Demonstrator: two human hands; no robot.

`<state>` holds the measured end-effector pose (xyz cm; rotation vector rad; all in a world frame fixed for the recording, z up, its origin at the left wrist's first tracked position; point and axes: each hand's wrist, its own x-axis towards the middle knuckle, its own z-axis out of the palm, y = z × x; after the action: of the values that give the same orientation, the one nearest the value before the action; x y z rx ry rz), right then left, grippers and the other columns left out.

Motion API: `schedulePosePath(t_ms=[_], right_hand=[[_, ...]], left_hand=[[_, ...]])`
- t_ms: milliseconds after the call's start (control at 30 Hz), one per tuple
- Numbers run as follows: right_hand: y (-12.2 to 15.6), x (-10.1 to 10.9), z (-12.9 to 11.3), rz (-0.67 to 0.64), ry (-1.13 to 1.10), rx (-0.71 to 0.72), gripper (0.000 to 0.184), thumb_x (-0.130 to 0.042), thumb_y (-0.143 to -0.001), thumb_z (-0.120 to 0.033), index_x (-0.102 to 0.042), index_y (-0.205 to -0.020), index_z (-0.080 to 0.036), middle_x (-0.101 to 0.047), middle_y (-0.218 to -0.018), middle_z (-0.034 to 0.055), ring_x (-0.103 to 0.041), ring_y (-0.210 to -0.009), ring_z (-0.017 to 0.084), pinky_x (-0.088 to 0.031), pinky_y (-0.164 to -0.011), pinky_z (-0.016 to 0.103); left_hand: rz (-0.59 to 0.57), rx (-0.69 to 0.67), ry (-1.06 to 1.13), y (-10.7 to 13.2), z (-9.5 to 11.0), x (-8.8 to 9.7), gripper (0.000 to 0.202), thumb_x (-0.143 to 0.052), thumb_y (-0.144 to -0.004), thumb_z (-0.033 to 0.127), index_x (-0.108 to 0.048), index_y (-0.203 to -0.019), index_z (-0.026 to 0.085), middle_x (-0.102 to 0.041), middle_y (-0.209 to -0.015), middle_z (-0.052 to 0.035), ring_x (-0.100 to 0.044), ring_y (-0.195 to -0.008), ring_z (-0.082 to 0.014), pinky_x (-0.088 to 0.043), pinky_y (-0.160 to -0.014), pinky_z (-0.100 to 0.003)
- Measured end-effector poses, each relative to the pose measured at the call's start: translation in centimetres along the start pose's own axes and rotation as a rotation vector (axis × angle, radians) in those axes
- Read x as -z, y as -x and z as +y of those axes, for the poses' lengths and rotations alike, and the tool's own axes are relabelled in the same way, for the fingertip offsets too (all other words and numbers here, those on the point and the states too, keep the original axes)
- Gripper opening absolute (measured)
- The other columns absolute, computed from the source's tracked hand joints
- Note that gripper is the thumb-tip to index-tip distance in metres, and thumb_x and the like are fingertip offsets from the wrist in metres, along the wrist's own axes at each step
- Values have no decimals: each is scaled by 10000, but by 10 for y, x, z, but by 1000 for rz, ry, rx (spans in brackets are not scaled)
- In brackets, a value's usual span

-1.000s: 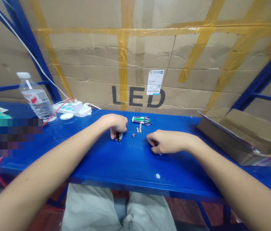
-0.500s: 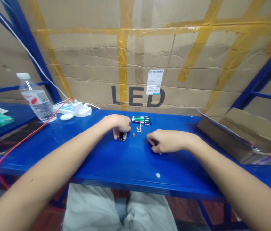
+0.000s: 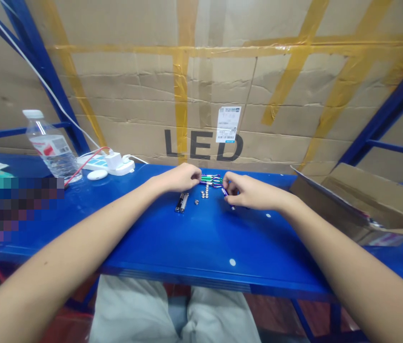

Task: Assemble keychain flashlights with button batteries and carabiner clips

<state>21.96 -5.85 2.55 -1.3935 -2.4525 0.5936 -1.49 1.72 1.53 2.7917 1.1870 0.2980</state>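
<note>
The right hand, right of the frame's centre, has thumb and fingers curled into a pinch around a purple pen. That grip, presumably, keeps the pen steady while leaving both ends showing. Its long axis slants steeply, upper left to lower right; which end is the tip is too small to tell.

The left hand, just above centre, has bent fingers drawn nearly together at the left ends of a row of pens; whether it grasps one cannot be told. The row's pens lie side by side, long axes running left to right, probably for easy picking. Just below are small metal discs, apparently grouped to stay together. Lower left of these, a black tube and a silver tube lie parallel, pointing up the frame.
</note>
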Motion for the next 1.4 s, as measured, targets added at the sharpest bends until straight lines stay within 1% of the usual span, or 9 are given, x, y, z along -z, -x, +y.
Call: schedulePosePath(t_ms=[100, 200, 333, 567, 867, 1033, 1133, 1267, 1400], right_hand=[[-2, 3, 8, 104, -88, -39, 235, -585, -801, -209, -431, -979, -222, -666, -758, -9, -581, -599, 144, -416, -556, 256], [-4, 2, 14, 174, -59, -27, 233, -597, -792, -196, -439, -961, -220, -682, -752, -1, -603, -626, 158, -429, -572, 267], [-6, -1, 16, 163, -20, -6, 227, -594, -792, -185, -449, -963, -223, -682, -716, -5, -603, -598, 165, -420, -548, 276], [-5, -4, 13, 133, -11, 0, 221, -591, -801, -192, -457, -974, -223, -671, -712, -14, -581, -583, 158, -402, -541, 276], [-5, -6, 11, 121, 16, 18, 202, -595, -799, -188, -473, -958, -215, -676, -747, -2, -587, -641, 157, -395, -587, 269], [-8, -12, 14, 125, 2, 62, 236, -597, -812, -195, -511, -1031, -210, -704, -819, 18, -616, -720, 177, -417, -635, 278], [-12, -17, 14, 134, -20, 108, 266, -589, -825, -189, -571, -1091, -198, -717, -880, 36, -630, -778, 185, -436, -695, 287], [-14, -22, 13, 122, -9, 168, 118, -571, -847, -216, -657, -920, -182, -711, -887, 42, -617, -788, 182, -433, -720, 293], [-15, -22, 13, 112, -29, 183, 86, -594, -834, -237, -658, -827, -179, -692, -812, 26, -587, -737, 176, -411, -678, 290]], left_hand=[[46, -210, 5, -3, 1, -12, 315, -451, -873, 123, -703, -1057, 164, -704, -1090, -94, -634, -982, -197, -474, -885, -316], [59, -307, -50, -7, -4, -22, 453, -418, -821, 8, -693, -1144, 168, -688, -1196, -91, -607, -1103, -202, -454, -976, -340], [36, -337, -108, -9, -13, -28, 572, -431, -725, -56, -706, -1152, 208, -682, -1266, -38, -576, -1179, -199, -434, -1025, -349], [-33, -288, -124, -7, -13, -25, 632, -436, -714, -55, -706, -1188, 264, -690, -1264, 14, -577, -1172, -187, -427, -990, -316], [-82, -195, -205, -3, -16, -11, 502, -466, -751, 22, -755, -1087, 258, -732, -1169, -1, -579, -1115, -204, -402, -937, -324], [-8, -242, -192, -5, -25, -11, 365, -495, -839, 105, -762, -1054, 230, -739, -1018, -53, -587, -952, -195, -412, -863, -311], [-3, -287, -169, -6, -25, -13, 274, -539, -883, 185, -767, -1030, 223, -720, -983, -64, -551, -917, -198, -404, -826, -308], [-17, -304, -171, -8, -23, -16, 218, -571, -890, 218, -773, -975, 213, -694, -975, -74, -515, -914, -203, -383, -802, -309], [-1, -239, -164, -12, -22, -19, 153, -596, -846, 175, -749, -854, 183, -664, -890, -74, -505, -913, -216, -386, -801, -317]])
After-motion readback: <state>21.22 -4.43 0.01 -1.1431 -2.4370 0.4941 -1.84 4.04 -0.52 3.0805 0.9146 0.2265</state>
